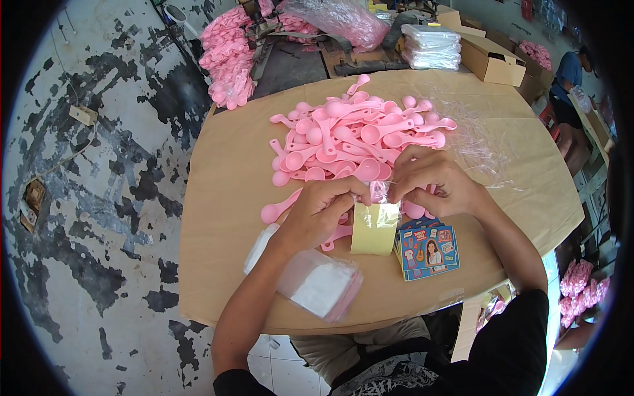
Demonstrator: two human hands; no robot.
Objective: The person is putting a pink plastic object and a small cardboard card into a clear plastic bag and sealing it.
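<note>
Both hands hold a small clear plastic bag with a yellow card (373, 231) in it, in front of a pile of pink measuring spoons (350, 135). My left hand (320, 214) pinches the bag's top left edge. At the top right edge, the fingers of my right hand (439, 181) are closed on the same bag. Something pink shows through the plastic between my fingertips; its shape is partly hidden. A stack of printed blue cards (429, 254) lies below my right hand. Under my left forearm is a stack of clear plastic bags (317, 280), partly covered by the arm.
Brown paper covers the table (224, 198). Thin clear plastic strands (472, 138) lie right of the pile. Bagged pink spoons (228, 53), a stack of clear packs (430, 47) and a cardboard box (492, 56) stand beyond. Another person (571, 86) is at the far right.
</note>
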